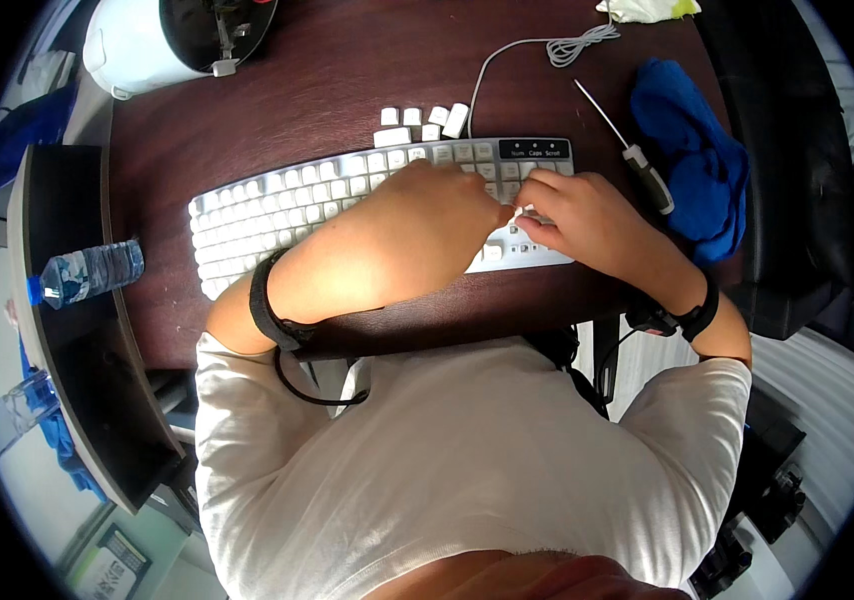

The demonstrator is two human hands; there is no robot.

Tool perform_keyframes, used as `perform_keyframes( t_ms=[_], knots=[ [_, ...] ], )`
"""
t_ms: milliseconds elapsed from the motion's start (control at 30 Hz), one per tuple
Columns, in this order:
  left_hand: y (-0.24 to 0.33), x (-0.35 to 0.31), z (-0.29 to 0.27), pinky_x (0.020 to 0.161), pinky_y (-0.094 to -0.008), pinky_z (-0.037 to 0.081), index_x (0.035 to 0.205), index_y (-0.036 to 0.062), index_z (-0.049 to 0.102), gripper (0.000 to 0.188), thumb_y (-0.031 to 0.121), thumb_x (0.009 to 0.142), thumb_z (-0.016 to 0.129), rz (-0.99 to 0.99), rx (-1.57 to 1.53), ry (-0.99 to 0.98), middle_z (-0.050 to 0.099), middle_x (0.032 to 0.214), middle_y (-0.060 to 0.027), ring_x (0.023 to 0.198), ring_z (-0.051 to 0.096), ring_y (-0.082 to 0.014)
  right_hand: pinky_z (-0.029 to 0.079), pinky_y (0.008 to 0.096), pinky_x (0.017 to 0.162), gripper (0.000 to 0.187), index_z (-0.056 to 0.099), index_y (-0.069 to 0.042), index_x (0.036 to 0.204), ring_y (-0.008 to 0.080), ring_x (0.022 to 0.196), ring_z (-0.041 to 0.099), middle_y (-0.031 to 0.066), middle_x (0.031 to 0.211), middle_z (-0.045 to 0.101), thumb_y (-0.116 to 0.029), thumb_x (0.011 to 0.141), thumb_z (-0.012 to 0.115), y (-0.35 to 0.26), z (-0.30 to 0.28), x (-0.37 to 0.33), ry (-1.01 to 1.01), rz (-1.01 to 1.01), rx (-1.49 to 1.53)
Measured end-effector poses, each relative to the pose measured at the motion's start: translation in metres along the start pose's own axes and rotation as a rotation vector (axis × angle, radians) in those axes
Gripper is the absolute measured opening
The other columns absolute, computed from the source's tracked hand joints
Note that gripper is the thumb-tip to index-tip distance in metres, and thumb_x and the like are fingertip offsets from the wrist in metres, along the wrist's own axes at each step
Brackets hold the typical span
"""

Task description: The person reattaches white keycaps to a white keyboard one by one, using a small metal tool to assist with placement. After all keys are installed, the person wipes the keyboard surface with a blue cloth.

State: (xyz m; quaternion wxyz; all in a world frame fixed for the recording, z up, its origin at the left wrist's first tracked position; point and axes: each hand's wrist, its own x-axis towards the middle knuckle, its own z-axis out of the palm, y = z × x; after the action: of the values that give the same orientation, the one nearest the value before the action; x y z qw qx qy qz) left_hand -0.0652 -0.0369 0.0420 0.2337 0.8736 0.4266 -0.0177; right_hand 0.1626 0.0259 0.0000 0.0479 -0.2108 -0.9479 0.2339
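Note:
A white keyboard (287,215) lies on the dark table in front of me. Several of its number-pad keys at the right end are off, and small dark sockets show there. My left hand (452,210) reaches across the keyboard with curled fingers, its fingertips meeting those of the other hand over the number pad; whatever it grips is hidden. My right hand (582,215) pinches a small white keycap (518,213) between thumb and fingers, just above the bare sockets. Behind the keyboard sit several loose white keycaps (456,120).
A screwdriver (648,180) and a blue cloth (692,150) lie to the right. The keyboard's cable (507,48) is bundled at the back. At the far left are a white round container (142,50) and a water bottle (95,273) on its side near the table edge.

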Motion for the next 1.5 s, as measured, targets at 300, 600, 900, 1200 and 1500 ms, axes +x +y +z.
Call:
perform_keyframes(
  t_ms=[300, 600, 900, 1200, 1500],
  knots=[
    [0.003, 0.006, 0.001, 0.079, -0.0434, 0.050, 0.110, 0.0057, 0.070, 0.033, -0.001, 0.080, 0.057, -0.023, -0.028, -0.064, 0.064, 0.088, -0.0140, 0.088, 0.064, -0.0332, 0.056, 0.0326, 0.058, 0.012, 0.060, -0.005, 0.088, 0.0213, 0.070, 0.068, 0.0075, 0.087, 0.060, -0.009, 0.080, 0.068, -0.010, 0.003, 0.001, -0.001, -0.120, -0.389],
    [0.002, 0.004, 0.001, 0.081, -0.0429, 0.050, 0.107, 0.0044, 0.067, 0.027, 0.002, 0.082, 0.057, -0.048, 0.026, -0.083, 0.065, 0.093, -0.0133, 0.092, 0.064, -0.0325, 0.057, 0.0319, 0.058, 0.012, 0.060, -0.004, 0.086, 0.0194, 0.070, 0.068, 0.0068, 0.086, 0.059, -0.005, 0.077, 0.067, -0.014, 0.000, 0.001, 0.000, -0.143, -0.434],
    [0.012, 0.001, 0.004, 0.086, -0.0392, 0.049, 0.110, 0.0066, 0.067, 0.028, 0.004, 0.084, 0.059, -0.062, 0.118, -0.056, 0.065, 0.101, -0.0113, 0.099, 0.063, -0.0289, 0.057, 0.0313, 0.060, 0.013, 0.061, -0.005, 0.088, 0.0202, 0.073, 0.068, 0.0071, 0.088, 0.059, -0.005, 0.077, 0.068, -0.008, -0.001, 0.002, 0.029, -0.178, -0.334],
    [0.015, 0.000, 0.007, 0.086, -0.0392, 0.049, 0.111, 0.0082, 0.067, 0.028, 0.004, 0.085, 0.059, -0.024, 0.166, -0.035, 0.066, 0.102, -0.0102, 0.099, 0.064, -0.0275, 0.059, 0.0348, 0.063, 0.016, 0.067, -0.003, 0.093, 0.0235, 0.070, 0.071, 0.0099, 0.090, 0.065, -0.005, 0.078, 0.069, -0.013, -0.006, 0.009, -0.141, -0.152, -0.415],
    [0.019, 0.002, 0.003, 0.086, -0.0393, 0.048, 0.108, 0.0086, 0.068, 0.025, 0.004, 0.086, 0.057, -0.083, 0.165, -0.125, 0.067, 0.095, -0.0091, 0.094, 0.065, -0.0272, 0.057, 0.0331, 0.057, 0.013, 0.065, -0.001, 0.090, 0.0223, 0.065, 0.069, 0.0096, 0.088, 0.062, -0.006, 0.079, 0.068, -0.009, -0.001, 0.007, -0.128, -0.212, -0.405]
  ],
)
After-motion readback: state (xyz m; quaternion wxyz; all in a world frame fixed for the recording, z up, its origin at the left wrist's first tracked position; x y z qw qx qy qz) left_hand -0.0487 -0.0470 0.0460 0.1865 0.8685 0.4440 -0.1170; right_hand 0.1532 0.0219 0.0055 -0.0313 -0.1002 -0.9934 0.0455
